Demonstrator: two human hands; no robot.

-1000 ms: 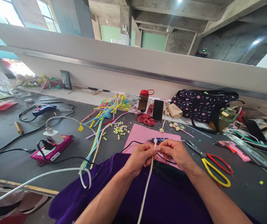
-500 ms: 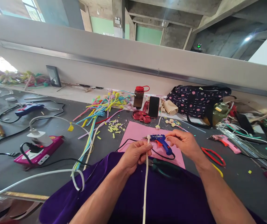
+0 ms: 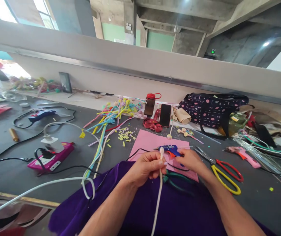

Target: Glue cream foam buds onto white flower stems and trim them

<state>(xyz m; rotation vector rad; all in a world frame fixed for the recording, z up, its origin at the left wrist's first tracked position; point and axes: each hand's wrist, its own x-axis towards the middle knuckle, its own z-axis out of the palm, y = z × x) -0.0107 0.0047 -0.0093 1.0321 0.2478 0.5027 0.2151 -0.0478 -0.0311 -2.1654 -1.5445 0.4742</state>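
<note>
Pinched in my left hand [image 3: 151, 165] is a cream-white cord-like stem [image 3: 158, 200] with a small rounded knob at its top. Its long end hangs down in front of the purple cloth on my lap. My right hand [image 3: 189, 159] has its fingers around the handle of a blue hot glue gun [image 3: 166, 149], which lies on a pink sheet [image 3: 145, 139]. The fingers partly hide the handle. Dark green-handled pliers [image 3: 179, 183] rest on the purple cloth below my hands.
Red-and-yellow-handled scissors [image 3: 225, 175] and a pink glue gun [image 3: 243, 155] lie to the right. Behind stand a bottle [image 3: 150, 106], a phone [image 3: 165, 115] and a patterned bag [image 3: 210, 109]. Left are colourful fuzzy stems [image 3: 121, 109], yellow-green snippets [image 3: 125, 135] and a magenta power strip [image 3: 63, 155] with cables.
My right hand has moved down and closed around the blue glue gun's handle. My left hand still pinches the cream stem. The view has shifted slightly, showing more of the scissors.
</note>
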